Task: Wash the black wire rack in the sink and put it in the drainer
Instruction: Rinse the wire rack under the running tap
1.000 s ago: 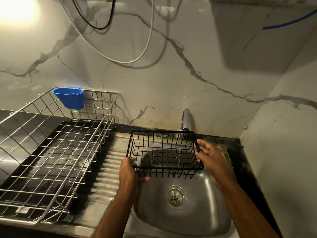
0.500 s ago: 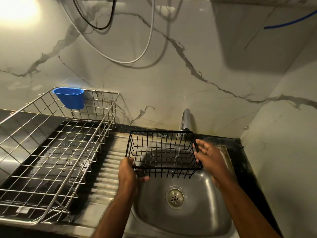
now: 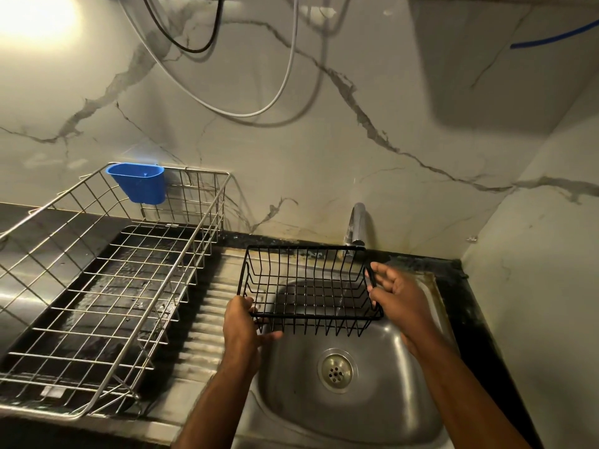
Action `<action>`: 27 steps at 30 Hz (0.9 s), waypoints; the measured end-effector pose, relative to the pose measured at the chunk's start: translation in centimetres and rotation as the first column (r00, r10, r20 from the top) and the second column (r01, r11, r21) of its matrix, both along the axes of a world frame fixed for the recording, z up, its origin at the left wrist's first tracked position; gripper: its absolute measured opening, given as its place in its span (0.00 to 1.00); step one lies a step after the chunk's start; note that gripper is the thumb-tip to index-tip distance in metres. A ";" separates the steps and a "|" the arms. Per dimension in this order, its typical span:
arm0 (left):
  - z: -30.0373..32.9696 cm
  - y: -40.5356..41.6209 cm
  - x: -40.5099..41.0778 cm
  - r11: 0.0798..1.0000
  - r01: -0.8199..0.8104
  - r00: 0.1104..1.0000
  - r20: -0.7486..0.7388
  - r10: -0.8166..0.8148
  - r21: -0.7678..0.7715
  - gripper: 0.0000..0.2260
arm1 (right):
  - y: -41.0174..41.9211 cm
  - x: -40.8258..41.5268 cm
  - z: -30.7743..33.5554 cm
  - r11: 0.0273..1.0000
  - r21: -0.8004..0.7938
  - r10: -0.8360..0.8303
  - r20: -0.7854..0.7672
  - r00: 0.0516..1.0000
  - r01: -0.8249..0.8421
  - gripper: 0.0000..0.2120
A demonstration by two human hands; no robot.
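Observation:
A black wire rack (image 3: 308,286), shaped like a small basket, hangs level above the steel sink (image 3: 382,413) and just below the tap (image 3: 356,225). My left hand (image 3: 243,325) grips its near left corner. My right hand (image 3: 395,299) holds its right end, fingers curled around the side wire. A thin stream of water seems to run through the rack's right half. The silver wire drainer (image 3: 97,286) stands on a dark tray to the left of the sink.
A blue plastic cup (image 3: 137,186) hangs on the drainer's back rim. A ribbed draining board (image 3: 201,322) lies between drainer and sink. Marble walls close in behind and on the right, with cables hanging above. The sink drain (image 3: 337,371) is open.
The rack and both hands have stayed almost where they were; the rack has shifted only slightly under the tap.

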State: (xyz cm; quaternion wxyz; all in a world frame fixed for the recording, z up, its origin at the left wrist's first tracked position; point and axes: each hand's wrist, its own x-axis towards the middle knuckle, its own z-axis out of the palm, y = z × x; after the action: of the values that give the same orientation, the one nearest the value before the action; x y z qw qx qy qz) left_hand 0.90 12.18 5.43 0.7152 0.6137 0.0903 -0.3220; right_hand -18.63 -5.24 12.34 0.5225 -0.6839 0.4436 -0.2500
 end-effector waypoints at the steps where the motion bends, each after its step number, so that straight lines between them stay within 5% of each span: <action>1: 0.0 0.0 0.1 1.000 0.003 1.000 -0.001 -0.003 0.001 0.19 | 0.1 0.0 0.0 1.000 0.000 0.001 -0.002 1.000 -0.001 0.26; 27: 0.5 0.3 0.0 0.999 -0.038 0.999 0.022 0.039 -0.012 0.18 | 0.1 0.0 -0.6 0.999 -0.033 0.018 0.010 1.000 -0.018 0.27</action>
State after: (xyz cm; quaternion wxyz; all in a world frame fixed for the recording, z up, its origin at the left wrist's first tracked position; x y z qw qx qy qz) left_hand 0.89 12.52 5.97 0.7257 0.6113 0.0922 -0.3018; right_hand -18.59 -5.18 11.73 0.5159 -0.6950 0.4304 -0.2561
